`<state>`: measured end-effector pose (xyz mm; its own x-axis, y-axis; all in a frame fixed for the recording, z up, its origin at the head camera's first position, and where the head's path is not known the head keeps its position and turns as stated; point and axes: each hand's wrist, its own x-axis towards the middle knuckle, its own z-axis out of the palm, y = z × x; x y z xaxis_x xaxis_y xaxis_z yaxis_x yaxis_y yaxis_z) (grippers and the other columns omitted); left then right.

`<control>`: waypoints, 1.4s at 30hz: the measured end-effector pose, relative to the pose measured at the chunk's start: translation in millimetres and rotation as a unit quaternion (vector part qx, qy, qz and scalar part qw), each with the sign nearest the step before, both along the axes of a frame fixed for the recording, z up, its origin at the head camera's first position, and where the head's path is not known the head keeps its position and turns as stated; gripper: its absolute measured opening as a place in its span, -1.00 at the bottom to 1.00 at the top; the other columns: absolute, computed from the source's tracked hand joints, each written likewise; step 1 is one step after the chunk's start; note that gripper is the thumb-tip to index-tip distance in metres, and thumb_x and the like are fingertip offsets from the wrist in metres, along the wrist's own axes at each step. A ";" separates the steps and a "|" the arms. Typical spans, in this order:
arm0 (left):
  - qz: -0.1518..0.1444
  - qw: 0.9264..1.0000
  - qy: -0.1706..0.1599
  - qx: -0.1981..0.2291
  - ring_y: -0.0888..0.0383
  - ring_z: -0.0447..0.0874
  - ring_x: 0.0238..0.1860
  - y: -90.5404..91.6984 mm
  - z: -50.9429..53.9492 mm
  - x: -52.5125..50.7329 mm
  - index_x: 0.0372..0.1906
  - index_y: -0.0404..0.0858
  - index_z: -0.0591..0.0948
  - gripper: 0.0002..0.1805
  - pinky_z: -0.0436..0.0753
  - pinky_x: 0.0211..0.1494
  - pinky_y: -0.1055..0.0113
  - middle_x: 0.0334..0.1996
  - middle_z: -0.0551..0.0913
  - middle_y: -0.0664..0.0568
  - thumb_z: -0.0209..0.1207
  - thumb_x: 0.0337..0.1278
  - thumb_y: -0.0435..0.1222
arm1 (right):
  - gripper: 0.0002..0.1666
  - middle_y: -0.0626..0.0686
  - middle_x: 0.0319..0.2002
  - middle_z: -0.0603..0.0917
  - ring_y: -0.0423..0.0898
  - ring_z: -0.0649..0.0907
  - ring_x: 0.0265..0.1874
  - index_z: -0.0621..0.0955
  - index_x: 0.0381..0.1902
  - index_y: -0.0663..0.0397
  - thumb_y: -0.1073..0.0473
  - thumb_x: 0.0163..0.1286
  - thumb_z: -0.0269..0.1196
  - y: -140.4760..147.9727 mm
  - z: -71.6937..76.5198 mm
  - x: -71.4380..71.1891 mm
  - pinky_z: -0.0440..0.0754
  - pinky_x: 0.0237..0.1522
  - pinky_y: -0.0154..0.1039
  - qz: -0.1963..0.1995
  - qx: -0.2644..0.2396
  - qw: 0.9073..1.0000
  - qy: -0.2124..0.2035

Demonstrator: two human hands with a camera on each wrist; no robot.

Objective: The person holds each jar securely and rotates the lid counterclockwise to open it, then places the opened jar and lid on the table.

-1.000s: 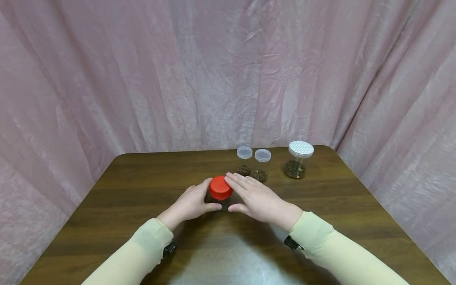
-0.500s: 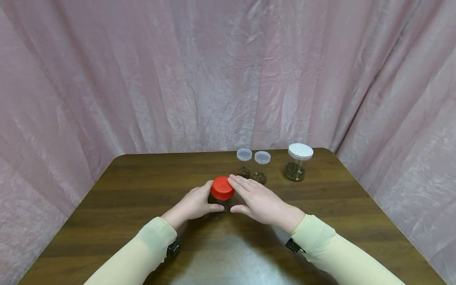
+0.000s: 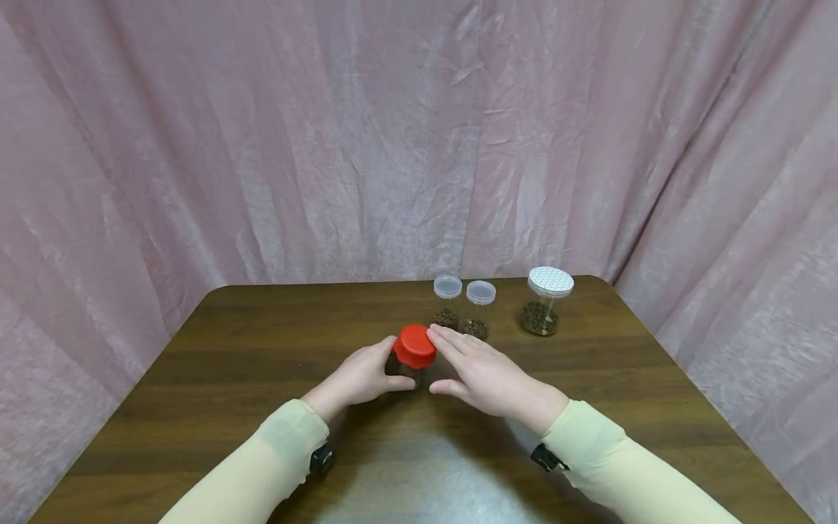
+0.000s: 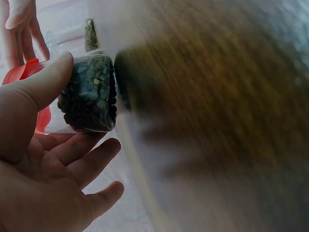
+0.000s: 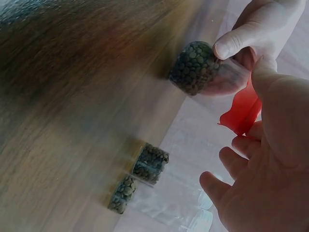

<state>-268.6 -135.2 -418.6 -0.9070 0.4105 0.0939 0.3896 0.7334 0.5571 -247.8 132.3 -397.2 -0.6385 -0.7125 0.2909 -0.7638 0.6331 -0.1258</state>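
In the head view a clear jar with a red lid point(image 3: 415, 346) is between both hands near the table's middle. My left hand point(image 3: 366, 375) grips the jar from the left, thumb on the near side. Small dark pellets or dried bits fill the jar's lower part point(image 4: 89, 94), as the left wrist view shows. My right hand point(image 3: 487, 372) lies at the right of the lid, fingers nearly straight, fingertips touching or very close to its edge. In the right wrist view the red lid point(image 5: 240, 111) shows beside the right fingers, which are not wrapped round it.
Behind the hands stand two small clear jars, a left one point(image 3: 447, 288) and a right one point(image 3: 481, 294), with pale lids and dark contents. A wider jar point(image 3: 546, 300) with a white patterned lid is farther right. Pink curtains point(image 3: 393, 145) hang behind the wooden table point(image 3: 229, 364).
The red-lidded jar and both hands have shifted slightly to the right, and the lid leans a little more. The left hand keeps its grip. The view has moved slightly.
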 end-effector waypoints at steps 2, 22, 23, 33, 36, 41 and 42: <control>0.003 1.000 -0.004 -0.001 -0.13 0.73 0.28 0.8 -0.4 -0.1 0.35 -0.21 0.59 -0.30 0.61 0.39 -0.17 0.21 0.76 -0.06 0.63 0.21 -0.10 | 0.05 0.25 0.69 0.31 0.22 0.42 0.60 0.27 0.72 0.27 -0.22 0.59 0.38 1.5 -1.1 0.1 0.35 0.58 0.19 -0.003 0.000 1.000 -0.006; 0.003 0.999 0.019 -0.026 0.06 0.74 -0.02 -0.9 7.0 -3.2 0.21 -0.20 0.66 -0.38 0.68 0.17 -0.03 -0.04 0.76 0.09 0.67 0.13 -0.10 | -0.02 0.27 0.62 0.42 0.21 0.46 0.58 0.34 0.68 0.30 -0.18 0.60 0.38 9.9 -0.4 -3.1 0.44 0.53 0.21 0.007 -0.026 0.999 -0.025; 0.003 0.999 0.021 -0.029 0.07 0.74 -0.03 -1.1 7.3 -3.0 0.20 -0.20 0.66 -0.38 0.68 0.16 -0.03 -0.05 0.76 0.09 0.68 0.12 -0.10 | -0.04 0.25 0.62 0.43 0.19 0.47 0.57 0.36 0.68 0.28 -0.18 0.60 0.38 9.3 0.1 -3.8 0.45 0.52 0.20 0.004 -0.027 0.999 -0.025; -0.007 0.998 0.034 -0.049 0.08 0.71 -0.08 -1.6 6.8 -2.5 0.16 -0.20 0.65 -0.42 0.67 0.09 0.01 -0.10 0.73 0.10 0.67 0.14 -0.12 | -0.24 0.11 0.37 0.70 0.12 0.75 0.24 0.58 0.53 0.15 -0.19 0.59 0.39 -3.9 7.9 -11.8 0.71 0.23 0.13 -0.037 -0.046 0.998 0.006; -0.013 0.997 0.041 -0.057 0.07 0.70 -0.10 -2.6 8.3 -2.6 0.14 -0.21 0.65 -0.42 0.68 0.06 0.01 -0.11 0.73 0.10 0.67 0.12 -0.11 | -0.29 0.03 0.21 0.77 0.01 0.80 0.03 0.62 0.50 0.10 -0.18 0.59 0.40 -10.7 10.9 -14.8 0.77 0.04 0.04 -0.060 -0.048 0.997 0.010; -0.012 0.997 0.044 -0.064 0.06 0.70 -0.09 -3.9 10.8 -2.7 0.13 -0.21 0.66 -0.42 0.68 0.07 0.01 -0.11 0.73 0.08 0.68 0.11 -0.10 | -0.38 -0.03 0.01 0.79 -0.11 0.76 -0.23 0.69 0.41 0.04 -0.18 0.59 0.40 -23.7 15.4 -20.0 0.74 -0.21 -0.04 -0.087 -0.045 0.995 0.016; -0.011 0.997 0.042 -0.065 0.07 0.70 -0.10 -4.1 11.5 -2.6 0.13 -0.21 0.66 -0.42 0.68 0.07 0.02 -0.11 0.73 0.08 0.68 0.11 -0.10 | -0.39 -0.03 -0.01 0.79 -0.10 0.76 -0.23 0.71 0.39 0.04 -0.19 0.59 0.40 -26.0 16.4 -21.0 0.74 -0.22 -0.04 -0.090 -0.045 0.995 0.017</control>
<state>-271.2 -139.3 -407.1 -0.8887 0.4440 0.1142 0.4479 0.7881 0.4222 -268.9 106.3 -380.8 -0.7426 -0.5572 0.3716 -0.6433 0.7477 -0.1643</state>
